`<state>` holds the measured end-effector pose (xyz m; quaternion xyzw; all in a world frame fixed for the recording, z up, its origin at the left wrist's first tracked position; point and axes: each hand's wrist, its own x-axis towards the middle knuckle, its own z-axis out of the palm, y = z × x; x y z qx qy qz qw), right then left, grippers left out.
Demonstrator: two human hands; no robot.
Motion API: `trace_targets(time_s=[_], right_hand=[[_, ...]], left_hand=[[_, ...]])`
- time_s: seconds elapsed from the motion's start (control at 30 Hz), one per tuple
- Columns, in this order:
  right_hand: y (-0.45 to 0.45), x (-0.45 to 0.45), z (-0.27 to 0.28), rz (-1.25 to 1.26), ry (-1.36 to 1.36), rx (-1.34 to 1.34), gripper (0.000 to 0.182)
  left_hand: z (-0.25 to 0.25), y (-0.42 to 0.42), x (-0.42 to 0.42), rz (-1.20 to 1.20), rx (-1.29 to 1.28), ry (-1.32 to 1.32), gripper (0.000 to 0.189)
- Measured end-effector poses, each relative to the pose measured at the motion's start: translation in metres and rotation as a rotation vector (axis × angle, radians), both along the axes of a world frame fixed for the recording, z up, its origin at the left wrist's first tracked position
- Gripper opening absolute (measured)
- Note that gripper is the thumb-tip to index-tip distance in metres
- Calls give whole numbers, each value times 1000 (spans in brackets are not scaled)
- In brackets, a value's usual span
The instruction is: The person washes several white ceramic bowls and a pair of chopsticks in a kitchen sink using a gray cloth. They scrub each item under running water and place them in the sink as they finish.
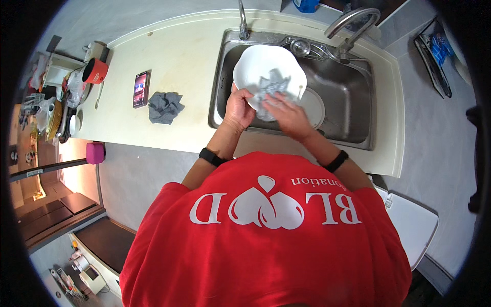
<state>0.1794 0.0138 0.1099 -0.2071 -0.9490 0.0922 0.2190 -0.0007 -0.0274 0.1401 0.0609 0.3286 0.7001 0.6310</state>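
Observation:
A white dish (264,63) with a wavy rim is held tilted over the left part of the stainless steel sink (345,99). My left hand (239,107) grips its near-left edge, thumb on the inner face. Against the inside of the dish my right hand (287,113) presses a crumpled grey cloth (273,84); hand and cloth are blurred. Below the dish, another white plate (313,107) lies in the sink, partly hidden. On the counter to the left rests a second, dark grey cloth (165,107).
A curved steel faucet (355,23) and a slim tap (243,27) rise behind the sink. A lit phone (141,89) lies on the counter (184,57) left of it. Farther left stand a red pot (96,71) and a white bowl (75,125). An open white lid (412,228) juts out at right.

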Motion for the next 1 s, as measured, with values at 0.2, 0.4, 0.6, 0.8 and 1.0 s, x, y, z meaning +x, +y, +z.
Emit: trace_targets(time_s=[0.2,0.4,0.6,0.8,1.0], right_hand=[[1,6,13,55,-41,134,44],[20,25,18,-74,-16,223,41],[-11,-9,19,-7,7,52,41],[32,33,25,-95,-33,380,40],[6,1,40,-109,80,45,30]], left_hand=[[0,-2,-11,-98,-79,172,64],[1,-4,-3,-97,41,-11,64],[-3,-3,0,-86,-63,65,60],[0,-4,-12,-87,-90,85,54],[12,11,-9,-186,119,-8,65]])
